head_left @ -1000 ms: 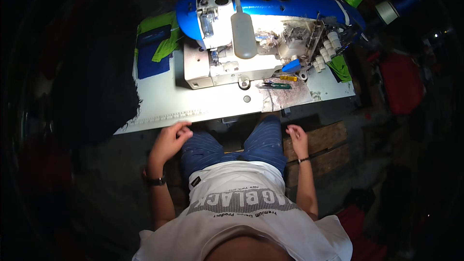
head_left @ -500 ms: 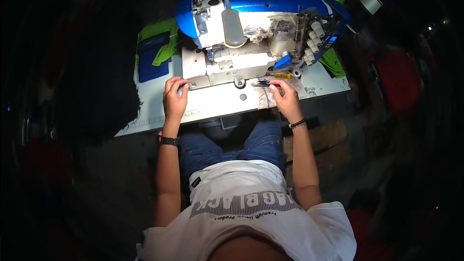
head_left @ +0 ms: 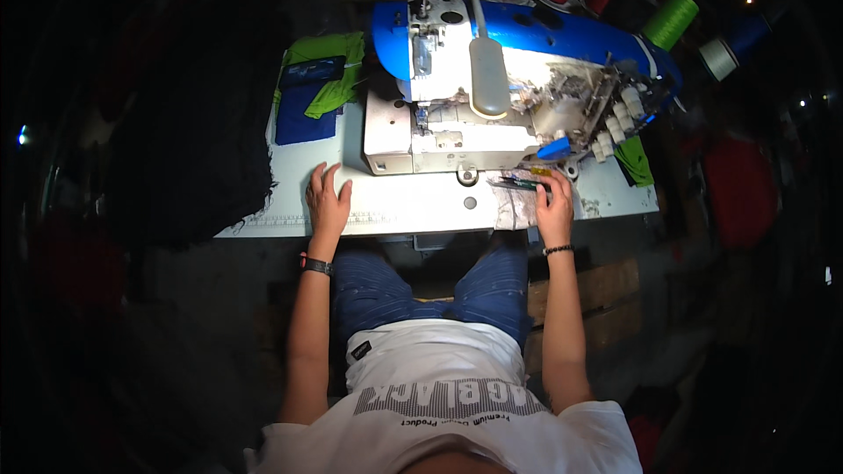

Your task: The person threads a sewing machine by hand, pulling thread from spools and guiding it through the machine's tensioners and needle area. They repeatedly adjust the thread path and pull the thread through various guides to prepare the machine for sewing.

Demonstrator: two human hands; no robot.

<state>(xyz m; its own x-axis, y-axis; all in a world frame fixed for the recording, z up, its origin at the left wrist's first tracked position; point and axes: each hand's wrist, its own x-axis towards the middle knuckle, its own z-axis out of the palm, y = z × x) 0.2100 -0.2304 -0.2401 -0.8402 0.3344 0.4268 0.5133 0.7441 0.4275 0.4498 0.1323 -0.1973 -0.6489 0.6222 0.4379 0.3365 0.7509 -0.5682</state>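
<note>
A pair of slim, dark green thread snips with pointed blades [head_left: 518,183] lies on a stained, pinkish-grey patch [head_left: 514,211] of the white tabletop [head_left: 413,216], long axis running left to right, tips pointing left. My right hand [head_left: 555,204] is by far the nearer, at the snips' right end — thumb and fingers curled narrowly about it, though I cannot tell whether they grip. Just beyond lies a small yellow-handled tool [head_left: 541,172], close to my fingertips. My left hand [head_left: 329,202] is empty, fingers loosely spread, palm down over the table and well apart from the snips. Between the hands sits a round grey disc [head_left: 470,203]. The blue-and-white sewing machine [head_left: 518,22] blocks the far side; left of it lie folded lime-green and blue fabric pieces [head_left: 304,126] and a frayed black cloth heap [head_left: 193,149].
</note>
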